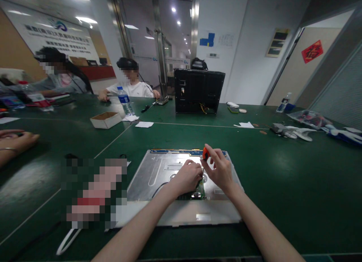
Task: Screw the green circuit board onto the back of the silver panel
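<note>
Two bare forearms reach forward from the near edge, hands close together at the centre.

The left hand point(187, 177) is curled loosely, knuckles up, fingers bent downward. The right hand point(219, 167) sits just beside it, slightly raised, thumb and fingertips pinched together at the top, wrist bent.

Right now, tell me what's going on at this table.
A person works on a metal panel lying flat on the green table. The right hand holds an orange-handled screwdriver upright over a small circuit board near the panel's front edge, while the left hand rests on the panel beside the tip. Across the table, two other people sit near a water bottle and a cardboard box; a black monitor casing stands upright.
</note>
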A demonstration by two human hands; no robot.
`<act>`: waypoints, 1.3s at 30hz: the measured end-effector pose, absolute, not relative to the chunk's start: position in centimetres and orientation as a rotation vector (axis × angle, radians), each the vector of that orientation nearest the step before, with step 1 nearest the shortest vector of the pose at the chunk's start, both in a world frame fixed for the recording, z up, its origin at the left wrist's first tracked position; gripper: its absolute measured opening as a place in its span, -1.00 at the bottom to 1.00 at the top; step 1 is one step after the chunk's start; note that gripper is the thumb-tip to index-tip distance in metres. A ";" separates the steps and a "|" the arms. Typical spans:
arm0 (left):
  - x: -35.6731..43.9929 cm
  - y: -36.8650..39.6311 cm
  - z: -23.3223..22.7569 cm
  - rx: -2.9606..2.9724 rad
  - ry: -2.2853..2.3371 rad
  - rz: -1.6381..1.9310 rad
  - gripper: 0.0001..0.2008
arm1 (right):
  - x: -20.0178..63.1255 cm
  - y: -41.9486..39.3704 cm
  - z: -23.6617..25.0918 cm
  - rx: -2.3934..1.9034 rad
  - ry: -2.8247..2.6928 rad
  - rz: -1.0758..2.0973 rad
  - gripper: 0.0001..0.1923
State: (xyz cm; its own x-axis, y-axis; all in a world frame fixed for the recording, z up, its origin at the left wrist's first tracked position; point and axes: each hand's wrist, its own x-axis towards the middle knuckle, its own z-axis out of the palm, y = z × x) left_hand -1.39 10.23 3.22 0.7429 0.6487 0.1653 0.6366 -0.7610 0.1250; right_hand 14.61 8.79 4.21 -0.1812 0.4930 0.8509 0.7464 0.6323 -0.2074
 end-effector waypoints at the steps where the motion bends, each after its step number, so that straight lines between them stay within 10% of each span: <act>1: -1.4 10.2 3.3 2.874 1.061 0.307 -0.85 | 14.6 8.8 4.2 -0.996 -1.842 -0.312 -0.51; 39: -1.3 10.2 3.2 2.885 1.071 0.277 -0.82 | 14.5 8.6 4.2 -0.982 -1.801 -0.304 -0.48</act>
